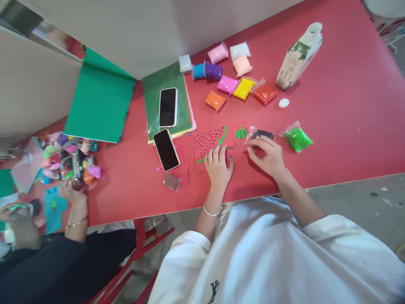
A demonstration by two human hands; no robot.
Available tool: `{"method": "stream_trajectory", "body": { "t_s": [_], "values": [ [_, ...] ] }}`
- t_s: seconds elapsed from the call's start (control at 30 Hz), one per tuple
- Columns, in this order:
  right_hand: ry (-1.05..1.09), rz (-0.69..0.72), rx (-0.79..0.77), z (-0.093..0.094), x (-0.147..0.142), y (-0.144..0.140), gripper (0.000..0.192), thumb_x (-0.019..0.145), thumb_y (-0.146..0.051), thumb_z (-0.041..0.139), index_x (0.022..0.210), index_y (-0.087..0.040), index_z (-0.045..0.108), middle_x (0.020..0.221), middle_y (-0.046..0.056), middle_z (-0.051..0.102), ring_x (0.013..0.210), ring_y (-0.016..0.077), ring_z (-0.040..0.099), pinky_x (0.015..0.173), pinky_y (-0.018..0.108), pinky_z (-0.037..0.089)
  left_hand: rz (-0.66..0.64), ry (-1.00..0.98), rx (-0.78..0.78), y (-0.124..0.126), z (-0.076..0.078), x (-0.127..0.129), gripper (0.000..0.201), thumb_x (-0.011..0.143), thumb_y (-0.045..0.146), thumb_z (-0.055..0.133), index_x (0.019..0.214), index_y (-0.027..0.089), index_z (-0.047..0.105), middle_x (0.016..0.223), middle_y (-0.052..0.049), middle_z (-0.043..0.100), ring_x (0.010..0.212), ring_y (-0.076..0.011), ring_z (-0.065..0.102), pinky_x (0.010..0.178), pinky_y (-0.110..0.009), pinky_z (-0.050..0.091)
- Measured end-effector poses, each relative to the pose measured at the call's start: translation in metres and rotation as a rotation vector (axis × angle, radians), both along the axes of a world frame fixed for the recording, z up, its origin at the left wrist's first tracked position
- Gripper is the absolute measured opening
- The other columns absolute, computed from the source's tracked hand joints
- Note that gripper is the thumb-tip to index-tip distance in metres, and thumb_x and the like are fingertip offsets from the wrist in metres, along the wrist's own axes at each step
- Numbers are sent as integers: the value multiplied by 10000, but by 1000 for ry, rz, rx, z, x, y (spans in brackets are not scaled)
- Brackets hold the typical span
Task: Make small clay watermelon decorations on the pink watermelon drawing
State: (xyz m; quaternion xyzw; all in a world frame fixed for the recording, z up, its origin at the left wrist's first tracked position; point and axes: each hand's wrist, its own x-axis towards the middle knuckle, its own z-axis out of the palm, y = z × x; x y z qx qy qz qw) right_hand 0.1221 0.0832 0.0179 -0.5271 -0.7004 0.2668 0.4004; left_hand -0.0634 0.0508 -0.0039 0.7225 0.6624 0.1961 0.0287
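Observation:
My left hand point(219, 164) lies flat with its fingers stretched over a piece of red paper. On the paper is a watermelon-slice picture point(207, 142) with black dots and a bumpy green rind, partly covered by my fingers. A small striped green watermelon point(241, 132) and a small red slice point(231, 145) sit to its right. My right hand point(267, 155) hovers beside them, thumb and forefinger brought together in a pinch; anything between the tips is too small to make out. Just behind it lies a packet of black clay point(263, 134). A bright green clay packet point(297, 138) is farther right.
Clay packets, including an orange one point(215, 100), spread across the back. A carton point(299, 57) stands at back right beside its white cap point(284, 103). Two phones, one on green sheets point(155, 93), lie leftward near a brown packet point(172, 181). Another person's hands work at far left.

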Motion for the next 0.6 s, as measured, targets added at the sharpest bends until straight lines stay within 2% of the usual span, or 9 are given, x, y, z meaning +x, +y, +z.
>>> {"method": "stream_trajectory", "body": {
  "t_s": [0.07, 0.13, 0.2, 0.33, 0.43, 0.6],
  "values": [
    [-156, -190, 88, -6, 9, 3, 268, 817, -366, 630, 1064, -266, 664, 1052, 93, 631, 1008, 286, 557, 923, 495, 437, 8, -22, 10, -1, 0, 0, 419, 814, 221, 545, 1229, 180, 584, 1212, -122, 618, 1162, -275, 502, 1025, -441, 351],
    [-282, -265, 63, -15, 17, 8, 516, 745, -480, 694, 1196, -247, 605, 1175, 131, 584, 1108, 358, 483, 938, 574, 383, 0, -33, 26, -3, -1, 0, 378, 818, 204, 539, 1189, 186, 607, 1196, -111, 627, 1151, -262, 512, 1021, -426, 359],
    [-334, -243, 17, -22, 21, 12, 612, 712, -539, 711, 1228, -234, 584, 1168, 140, 593, 1101, 381, 466, 910, 594, 368, -19, -56, 45, -3, 0, 1, 340, 819, 184, 540, 1147, 196, 628, 1174, -99, 635, 1137, -247, 525, 1018, -412, 363],
    [-310, -239, 22, -25, 21, 14, 452, 726, -508, 720, 1093, -252, 656, 1080, 112, 641, 1047, 356, 511, 914, 592, 344, -53, -164, 83, 5, 8, 8, 275, 838, 163, 539, 1088, 208, 646, 1118, -78, 643, 1099, -209, 556, 1000, -374, 387],
    [-181, -185, 58, -18, 19, 13, 447, 733, -485, 721, 1109, -255, 644, 1101, 98, 626, 1053, 321, 550, 941, 546, 385, -110, -326, 76, 18, 21, 20, 240, 871, 163, 522, 1079, 202, 636, 1083, -62, 644, 1075, -174, 571, 977, -329, 421],
    [22, -58, 104, -9, 18, 9, 420, 753, -429, 706, 1127, -252, 628, 1095, 86, 603, 1025, 267, 589, 908, 432, 482, -210, -557, -25, 32, 43, 28, 141, 863, 146, 556, 949, 201, 653, 967, -37, 660, 975, -148, 611, 897, -291, 487]
  ]
}}
